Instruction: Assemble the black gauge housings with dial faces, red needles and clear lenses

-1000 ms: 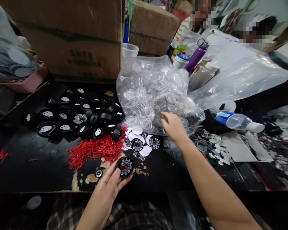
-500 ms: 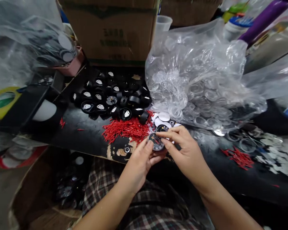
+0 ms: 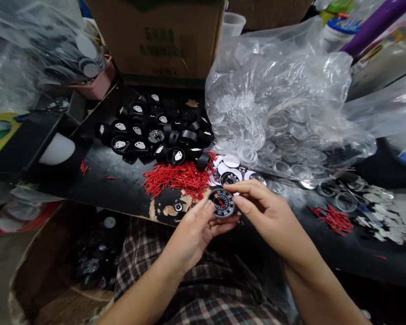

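My left hand grips a small round black gauge with a printed dial and a red needle, held just above the table's front edge. My right hand pinches the same gauge at its right rim, thumb and forefinger closed on it. Behind the gauge lie a heap of red needles, several loose white and black dial discs, and a cluster of empty black gauge housings. A clear plastic bag of transparent round covers bulges just beyond my right hand.
A large cardboard box stands at the back. At the left are another plastic bag of parts and a pink tray. An open carton with finished gauges sits below the table edge. More red needles lie at the right.
My right hand left the bag of clear covers and came to the gauge in my left hand. The view tilted down and shifted left; both hands now hold the gauge slightly nearer me.
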Demonstrator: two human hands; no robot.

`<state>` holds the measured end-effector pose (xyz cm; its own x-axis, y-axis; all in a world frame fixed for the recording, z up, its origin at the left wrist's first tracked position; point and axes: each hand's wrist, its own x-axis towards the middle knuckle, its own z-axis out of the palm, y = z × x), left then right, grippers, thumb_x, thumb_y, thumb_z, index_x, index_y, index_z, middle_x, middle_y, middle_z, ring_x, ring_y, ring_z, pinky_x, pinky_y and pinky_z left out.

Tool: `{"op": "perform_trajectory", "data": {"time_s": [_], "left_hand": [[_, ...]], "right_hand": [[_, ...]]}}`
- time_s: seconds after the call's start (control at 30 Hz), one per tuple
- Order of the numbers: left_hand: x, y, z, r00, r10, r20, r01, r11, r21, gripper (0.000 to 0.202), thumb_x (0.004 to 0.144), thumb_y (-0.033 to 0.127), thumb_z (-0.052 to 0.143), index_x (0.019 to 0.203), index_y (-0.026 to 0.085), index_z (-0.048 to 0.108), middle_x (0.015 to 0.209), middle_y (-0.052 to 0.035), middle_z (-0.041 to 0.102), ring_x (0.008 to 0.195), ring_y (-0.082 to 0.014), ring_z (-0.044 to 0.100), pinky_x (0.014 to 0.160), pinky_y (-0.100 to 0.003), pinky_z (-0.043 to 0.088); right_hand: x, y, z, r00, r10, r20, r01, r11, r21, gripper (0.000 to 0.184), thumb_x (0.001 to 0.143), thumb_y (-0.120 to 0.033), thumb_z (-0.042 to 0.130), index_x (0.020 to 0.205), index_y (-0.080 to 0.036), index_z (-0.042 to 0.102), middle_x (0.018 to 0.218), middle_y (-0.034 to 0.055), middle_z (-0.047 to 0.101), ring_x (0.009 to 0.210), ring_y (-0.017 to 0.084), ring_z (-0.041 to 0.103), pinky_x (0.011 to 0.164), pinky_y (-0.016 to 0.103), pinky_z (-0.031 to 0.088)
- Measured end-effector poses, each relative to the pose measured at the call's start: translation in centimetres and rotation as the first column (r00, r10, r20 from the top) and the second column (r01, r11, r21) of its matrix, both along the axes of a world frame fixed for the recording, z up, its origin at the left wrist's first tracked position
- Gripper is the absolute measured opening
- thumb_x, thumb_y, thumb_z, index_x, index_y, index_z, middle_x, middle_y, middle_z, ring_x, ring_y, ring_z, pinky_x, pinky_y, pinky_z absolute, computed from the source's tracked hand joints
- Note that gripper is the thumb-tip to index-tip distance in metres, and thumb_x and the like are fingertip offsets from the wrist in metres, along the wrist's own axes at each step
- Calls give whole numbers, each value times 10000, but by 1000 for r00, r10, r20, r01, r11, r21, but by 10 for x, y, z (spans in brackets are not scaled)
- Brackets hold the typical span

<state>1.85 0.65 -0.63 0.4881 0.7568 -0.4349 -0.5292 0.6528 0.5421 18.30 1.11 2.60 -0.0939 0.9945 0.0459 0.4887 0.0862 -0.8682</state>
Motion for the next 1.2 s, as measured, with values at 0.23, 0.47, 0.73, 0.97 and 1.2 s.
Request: {"op": "perform_trajectory", "data": {"time_s": [0.23,0.47,0.73,0.97,1.2], "left_hand": [[4,-5,1,999,-18,-44,22,996,85,283,862,313,616,1126,229,674,1131,-58,708,987,-203,674,860,-313,538],[9,-13,4,947,-66,-315,167,937,306,396,869,280,591,1264,257,594,1299,-27,626,1231,-246,537,1050,-351,411],[-26,-16,8,811,-23,-585,252,916,313,375,834,343,619,1203,281,643,1220,-31,676,1125,-277,610,1023,-399,427],[-135,-42,-5,51,528,-847,43,847,531,465,801,325,652,1259,321,569,1456,-5,465,1394,-272,304,1170,-422,132],[-72,62,1,93,659,-746,435,647,626,434,856,405,564,1242,207,577,1165,-116,662,1117,-299,551,1030,-419,329]], "right_hand": [[-5,-1,1,998,-44,39,44,999,19,260,958,-338,422,964,-218,652,899,40,634,843,171,591,753,298,452],[-21,1,-5,945,-127,303,101,990,101,391,987,-369,283,660,-216,433,615,-9,456,589,145,460,582,281,326],[-28,3,-8,981,26,192,-37,998,57,361,985,-340,335,673,-215,469,611,-21,509,584,133,491,601,265,362],[-30,13,-15,986,128,103,-120,989,-85,251,962,-367,412,867,-229,600,812,9,651,748,171,585,679,294,411],[-49,8,-10,941,299,161,-287,954,-90,214,951,-258,437,780,-215,558,794,-4,647,754,169,584,701,315,402]]}}
